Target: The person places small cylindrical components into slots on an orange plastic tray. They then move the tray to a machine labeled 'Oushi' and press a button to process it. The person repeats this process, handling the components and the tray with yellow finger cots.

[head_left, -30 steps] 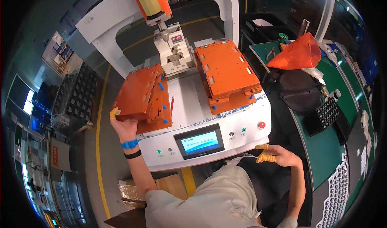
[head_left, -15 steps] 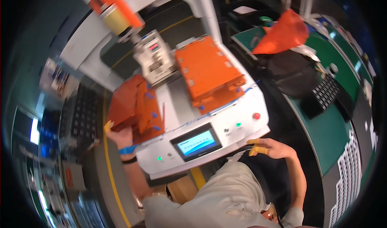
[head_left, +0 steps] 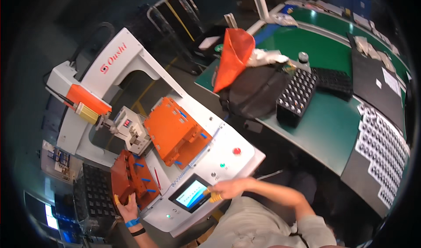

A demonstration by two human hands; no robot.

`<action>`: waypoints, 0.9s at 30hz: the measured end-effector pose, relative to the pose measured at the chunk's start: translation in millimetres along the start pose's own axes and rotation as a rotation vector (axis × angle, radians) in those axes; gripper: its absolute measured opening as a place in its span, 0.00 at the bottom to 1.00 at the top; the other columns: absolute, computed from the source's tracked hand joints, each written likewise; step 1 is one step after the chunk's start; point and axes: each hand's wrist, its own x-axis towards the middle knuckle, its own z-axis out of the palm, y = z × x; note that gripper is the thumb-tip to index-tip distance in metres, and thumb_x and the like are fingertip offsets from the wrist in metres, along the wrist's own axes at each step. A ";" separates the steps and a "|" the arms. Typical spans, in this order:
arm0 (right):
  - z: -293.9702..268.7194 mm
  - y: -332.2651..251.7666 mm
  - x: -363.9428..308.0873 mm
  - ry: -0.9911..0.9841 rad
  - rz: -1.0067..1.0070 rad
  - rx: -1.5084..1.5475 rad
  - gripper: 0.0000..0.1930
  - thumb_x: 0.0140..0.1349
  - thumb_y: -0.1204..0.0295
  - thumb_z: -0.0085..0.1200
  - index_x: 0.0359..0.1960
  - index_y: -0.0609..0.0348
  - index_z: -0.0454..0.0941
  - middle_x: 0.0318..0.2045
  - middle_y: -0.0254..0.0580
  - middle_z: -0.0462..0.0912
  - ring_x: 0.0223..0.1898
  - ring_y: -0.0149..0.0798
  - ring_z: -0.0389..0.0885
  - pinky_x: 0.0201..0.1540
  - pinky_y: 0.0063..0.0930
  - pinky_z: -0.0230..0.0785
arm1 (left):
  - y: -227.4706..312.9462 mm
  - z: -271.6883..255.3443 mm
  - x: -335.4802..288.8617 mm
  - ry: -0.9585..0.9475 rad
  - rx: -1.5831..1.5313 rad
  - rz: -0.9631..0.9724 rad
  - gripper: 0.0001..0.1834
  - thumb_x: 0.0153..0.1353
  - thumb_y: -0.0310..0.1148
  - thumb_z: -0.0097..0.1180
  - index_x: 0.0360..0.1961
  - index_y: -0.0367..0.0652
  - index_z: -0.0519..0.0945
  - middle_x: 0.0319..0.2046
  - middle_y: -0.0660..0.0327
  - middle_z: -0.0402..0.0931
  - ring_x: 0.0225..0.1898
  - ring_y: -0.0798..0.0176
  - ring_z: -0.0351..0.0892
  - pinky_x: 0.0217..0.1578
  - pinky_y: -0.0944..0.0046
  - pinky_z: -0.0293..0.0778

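Note:
My left hand [head_left: 128,210], with yellow finger covers and a blue band at the wrist, grips the near end of the hinged lid on the left orange fixture [head_left: 123,178]. Its thumb and a finger sit on either side of the lid's edge, and the lid stands tilted up. My right hand [head_left: 226,189] is over the touchscreen [head_left: 189,195] on the white machine's front. It holds nothing; one covered finger reaches the screen while the others bend below, slightly apart. Right of the left fixture lies a second orange fixture [head_left: 169,127], its top plate lying flat.
A white machine head [head_left: 130,129] hangs between the fixtures under the gantry [head_left: 116,59]. A red button [head_left: 237,151] sits on the front panel. On the green bench [head_left: 324,134] rest a black bag [head_left: 254,94] and a black tray of parts [head_left: 297,94]. Another black tray [head_left: 93,195] stands at left.
My right hand has moved from beside the machine's front edge onto the touchscreen. My left hand stays at the left fixture's lid. The view has turned right, bringing more bench into sight.

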 end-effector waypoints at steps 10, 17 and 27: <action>-1.2 22.2 -19.5 -0.090 0.022 0.027 0.28 0.73 0.60 0.52 0.66 0.69 0.67 0.42 0.51 0.85 0.48 0.43 0.81 0.53 0.32 0.71 | 2.1 11.2 -7.3 -0.151 0.306 -0.083 0.28 0.66 0.40 0.55 0.67 0.47 0.69 0.68 0.55 0.67 0.71 0.47 0.61 0.71 0.38 0.52; -6.1 0.5 -21.3 -0.076 0.078 0.126 0.25 0.70 0.76 0.47 0.68 0.69 0.63 0.48 0.52 0.85 0.50 0.37 0.83 0.55 0.26 0.71 | 1.8 -15.2 -3.2 0.189 0.463 -0.042 0.27 0.61 0.48 0.62 0.58 0.51 0.70 0.52 0.60 0.65 0.58 0.58 0.62 0.65 0.50 0.57; -15.5 -104.0 24.9 0.304 -0.223 -0.213 0.27 0.67 0.68 0.58 0.64 0.68 0.68 0.46 0.61 0.82 0.50 0.58 0.80 0.53 0.41 0.72 | -204.3 -149.4 -25.0 0.367 1.878 0.961 0.44 0.72 0.49 0.49 0.73 0.27 0.47 0.73 0.33 0.43 0.75 0.36 0.41 0.74 0.43 0.37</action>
